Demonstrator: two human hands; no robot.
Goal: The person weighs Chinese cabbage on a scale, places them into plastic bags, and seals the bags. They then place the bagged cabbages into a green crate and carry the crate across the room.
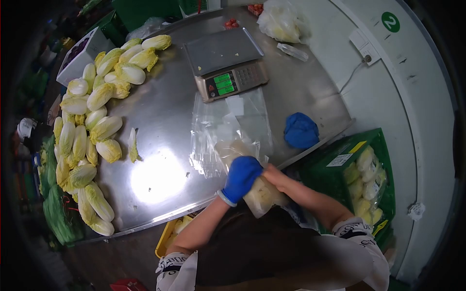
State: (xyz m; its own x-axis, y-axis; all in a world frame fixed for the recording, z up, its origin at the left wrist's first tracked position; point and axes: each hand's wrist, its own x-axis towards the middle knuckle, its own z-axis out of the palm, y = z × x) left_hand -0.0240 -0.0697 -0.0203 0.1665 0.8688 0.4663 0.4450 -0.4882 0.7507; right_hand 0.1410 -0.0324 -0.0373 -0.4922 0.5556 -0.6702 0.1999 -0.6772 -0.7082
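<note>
Nearest: yellow crate (166, 238) under the table edge, partly hidden by the left forearm.

Left hand (241, 177), blue-gloved, fingers clenched round the upper part of the bagged cabbage (262, 198). Right hand (274, 175), bare, touching the left, fingers closed on the same bag from the other side. The bagged cabbage hangs over the near edge of the table (165, 111), tilted, its lower end off the steel and in front of the body.

Just beyond the hands: flat stack of clear bags (218, 127) on the steel, reaching up to the scale. Loose leaf (133, 145) left of the stack, lying apart.

Right of the hands, off the table: green crate (340, 186) holding wrapped cabbages. A blue cloth or glove (301, 130) lies near the right table edge; cannot tell which.

Left side: a long pile of bare cabbages (92, 121) running from the near corner to the far edge.

Farther: scale (225, 63), pan bare apart from scraps, green display lit; digits unreadable. Beyond it, a white filled bag (280, 22). On the wall to the right, a socket (364, 47) and a green round sign (390, 22) marked 2.
</note>
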